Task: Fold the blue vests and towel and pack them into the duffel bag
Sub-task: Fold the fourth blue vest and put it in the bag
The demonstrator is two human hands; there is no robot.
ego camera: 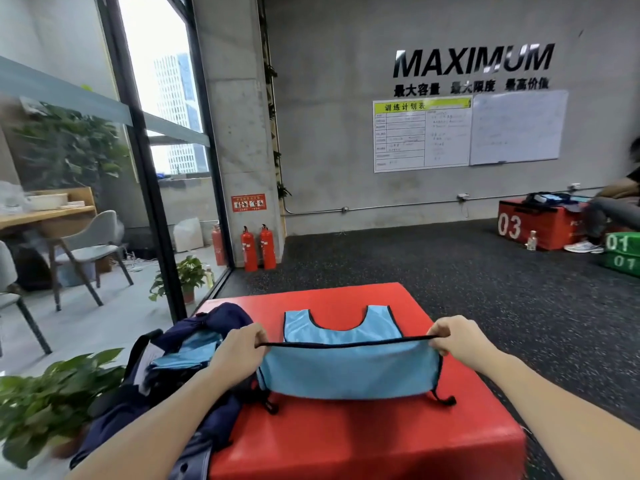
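Atop the red box [363,441], left hand [239,351] and right hand [457,336] pinch the blue vest [346,370] hem, mid-fold; next, probably lay it toward the far edge, neckline-aligned.

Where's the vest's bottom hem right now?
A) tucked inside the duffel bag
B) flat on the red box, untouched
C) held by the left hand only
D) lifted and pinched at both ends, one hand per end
D: the left hand and right hand each pinch one end of the blue vest, holding its dark-trimmed hem taut above the red box while the neckline end lies flat; the duffel bag sits to the left.
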